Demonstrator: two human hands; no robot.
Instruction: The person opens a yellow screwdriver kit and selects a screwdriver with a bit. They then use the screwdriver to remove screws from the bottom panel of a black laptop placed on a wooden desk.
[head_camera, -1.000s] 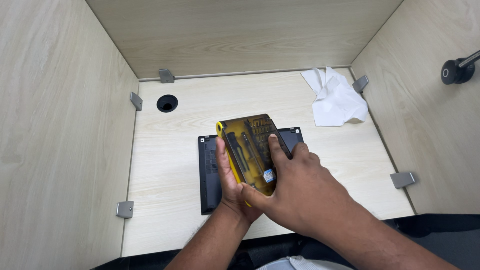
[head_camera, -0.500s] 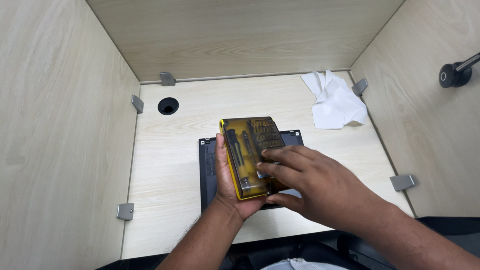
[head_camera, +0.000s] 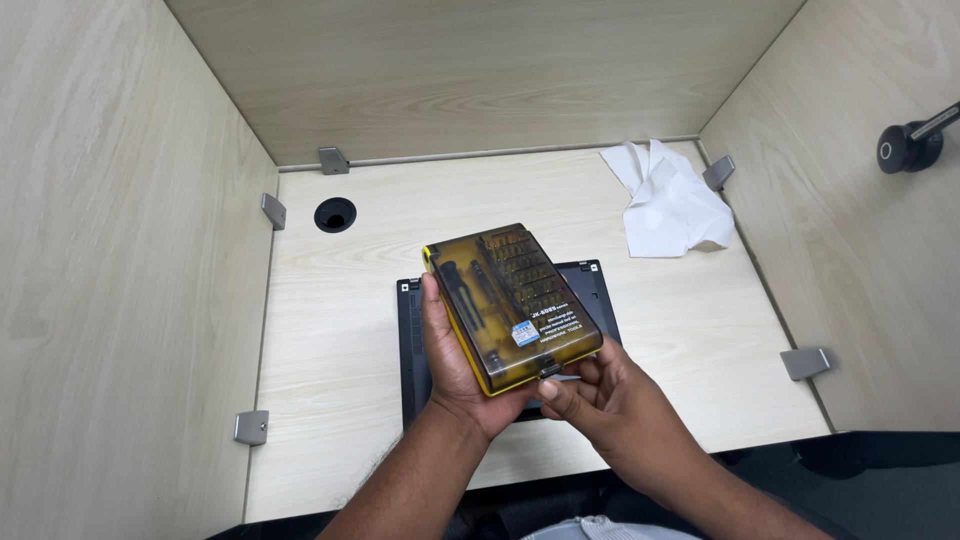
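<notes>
One head-worn camera looks steeply down, close above the desk (head_camera: 330, 330).

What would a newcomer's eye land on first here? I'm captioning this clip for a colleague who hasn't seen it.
First, the yellow screwdriver-bit case with its smoky clear lid, held mid-frame above the desk: the left hand cradles it from below while the right hand has its fingers at the near edge. Under it lies a flat black device on the pale wooden desk. A crumpled white tissue sits at the far right corner.
</notes>
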